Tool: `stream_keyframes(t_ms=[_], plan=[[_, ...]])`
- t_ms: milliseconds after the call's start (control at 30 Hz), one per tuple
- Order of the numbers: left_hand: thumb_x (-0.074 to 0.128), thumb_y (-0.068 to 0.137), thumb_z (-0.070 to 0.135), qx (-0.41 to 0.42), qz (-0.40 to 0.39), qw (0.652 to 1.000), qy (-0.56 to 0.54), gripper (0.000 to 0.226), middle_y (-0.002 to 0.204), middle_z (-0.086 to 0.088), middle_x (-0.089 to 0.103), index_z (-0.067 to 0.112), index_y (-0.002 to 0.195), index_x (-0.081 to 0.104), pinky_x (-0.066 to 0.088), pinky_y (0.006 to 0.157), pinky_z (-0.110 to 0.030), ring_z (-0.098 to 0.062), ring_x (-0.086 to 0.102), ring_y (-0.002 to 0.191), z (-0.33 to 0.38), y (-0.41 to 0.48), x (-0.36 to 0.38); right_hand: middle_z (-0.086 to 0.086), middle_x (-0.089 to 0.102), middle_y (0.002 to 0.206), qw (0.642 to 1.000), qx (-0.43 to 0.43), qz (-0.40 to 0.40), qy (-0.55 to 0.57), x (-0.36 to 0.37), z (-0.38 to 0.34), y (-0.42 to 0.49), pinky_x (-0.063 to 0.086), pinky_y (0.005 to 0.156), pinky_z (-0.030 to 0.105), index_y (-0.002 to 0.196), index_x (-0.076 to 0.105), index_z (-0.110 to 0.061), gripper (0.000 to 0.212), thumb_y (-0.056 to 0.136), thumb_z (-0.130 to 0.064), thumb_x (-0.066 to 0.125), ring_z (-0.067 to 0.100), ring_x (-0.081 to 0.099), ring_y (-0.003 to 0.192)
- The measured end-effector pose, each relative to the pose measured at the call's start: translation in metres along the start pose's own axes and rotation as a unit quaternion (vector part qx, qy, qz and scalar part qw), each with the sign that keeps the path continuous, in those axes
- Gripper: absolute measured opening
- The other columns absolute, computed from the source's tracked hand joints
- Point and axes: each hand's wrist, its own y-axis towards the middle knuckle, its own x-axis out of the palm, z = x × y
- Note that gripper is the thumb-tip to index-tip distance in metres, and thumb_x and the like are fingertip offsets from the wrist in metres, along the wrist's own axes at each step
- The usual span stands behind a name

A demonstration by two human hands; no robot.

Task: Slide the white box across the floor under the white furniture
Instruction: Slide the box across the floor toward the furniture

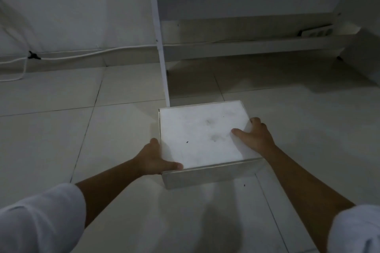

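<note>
- Head view: white box (202, 135) sits on the tiled floor (61, 129), clasped between left hand (153, 159) and right hand (254, 136).
- White furniture (163, 63) stands just beyond the grip.
- Box seems stiff, light, likely slides easily; side holds suit pushing.

White box (201, 139): square, flat lid with faint smudges, sitting flat on floor tiles. Far-left corner sits just at white furniture (162, 63) upright panel's foot, possibly touching; dim view.
</note>
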Motion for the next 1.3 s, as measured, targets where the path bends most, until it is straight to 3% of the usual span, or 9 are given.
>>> stream_keyframes(t_ms=[100,267,400,633,833,967,1100,1233,1300], plan=[[0.074,0.070,0.054,-0.022,-0.011,1.000,-0.018,0.087,0.112,-0.009,0.056,0.000,0.129,0.039,0.057,0.053,-0.026,-0.019,0.064,0.085,0.005,0.013,-0.015,0.014,0.040,0.138,1.000,0.003,0.006,0.001,0.000,0.001,-0.003,0.044,0.096,0.041,0.142,0.028,-0.016,0.086,0.075,-0.057,0.063,0.034,0.048,0.122],[0.066,0.086,0.034,0.035,0.151,0.988,0.014,0.080,0.149,-0.021,0.036,-0.002,0.146,0.027,0.042,0.101,-0.036,-0.035,0.045,0.132,0.026,0.049,-0.053,0.019,0.050,0.130,0.985,0.020,0.106,-0.131,0.002,0.008,-0.017,0.045,0.090,0.043,0.131,0.038,-0.008,0.068,0.085,-0.058,0.045,0.038,0.050,0.117],[0.065,0.088,0.029,0.069,0.131,0.989,-0.009,0.079,0.154,-0.020,0.032,0.000,0.149,0.026,0.035,0.111,-0.039,-0.034,0.041,0.136,0.037,0.066,-0.062,0.022,0.048,0.131,0.969,0.071,0.116,-0.206,-0.003,0.015,-0.023,0.045,0.091,0.043,0.136,0.034,-0.008,0.072,0.088,-0.062,0.032,0.038,0.050,0.117],[0.068,0.083,0.037,0.077,0.149,0.985,0.048,0.072,0.144,-0.019,0.040,0.002,0.141,0.043,0.039,0.106,-0.038,-0.034,0.047,0.127,0.027,0.068,-0.049,0.029,0.052,0.129,0.989,0.117,0.063,-0.064,-0.010,0.013,-0.011,0.050,0.092,0.043,0.130,0.039,0.004,0.077,0.087,-0.059,0.044,0.041,0.057,0.113],[0.075,0.072,0.049,0.041,0.156,0.984,0.071,0.077,0.128,-0.020,0.047,0.000,0.125,0.049,0.046,0.082,-0.034,-0.034,0.055,0.110,0.019,0.056,-0.042,0.028,0.037,0.133,0.977,0.067,0.177,0.094,-0.007,0.003,0.001,0.047,0.085,0.037,0.129,0.035,0.006,0.063,0.083,-0.024,0.065,0.042,0.053,0.110],[0.069,0.071,0.061,0.010,0.146,0.983,0.114,0.084,0.124,-0.019,0.052,0.001,0.125,0.046,0.048,0.084,-0.038,-0.033,0.056,0.111,0.027,0.046,-0.030,0.027,0.037,0.133,0.959,0.039,0.218,0.176,0.005,-0.011,0.005,0.044,0.086,0.031,0.125,0.040,0.009,0.060,0.076,-0.009,0.071,0.038,0.051,0.109],[0.063,0.072,0.067,-0.002,0.129,0.980,0.154,0.085,0.124,-0.017,0.057,0.003,0.125,0.047,0.045,0.081,-0.035,-0.031,0.057,0.113,0.036,0.039,-0.019,0.023,0.045,0.129,0.961,0.041,0.189,0.199,0.013,-0.023,0.013,0.048,0.091,0.036,0.126,0.047,0.008,0.060,0.076,-0.013,0.071,0.036,0.055,0.108],[0.056,0.074,0.071,-0.005,0.100,0.967,0.235,0.086,0.119,-0.013,0.063,0.002,0.125,0.050,0.045,0.077,-0.032,-0.029,0.063,0.108,0.046,0.031,-0.011,0.017,0.064,0.085,0.931,0.017,0.151,0.333,0.005,-0.021,0.021,0.045,0.073,0.031,0.087,0.063,-0.003,0.011,0.077,-0.008,0.066,0.026,0.060,0.076],[0.055,0.075,0.071,-0.018,0.080,0.970,0.231,0.088,0.118,-0.012,0.064,0.001,0.128,0.047,0.047,0.076,-0.032,-0.028,0.065,0.105,0.053,0.025,-0.001,0.017,0.066,0.112,0.933,0.008,0.093,0.347,0.001,-0.021,0.025,0.049,0.085,0.033,0.110,0.062,-0.004,0.032,0.079,-0.012,0.066,0.027,0.064,0.096]])
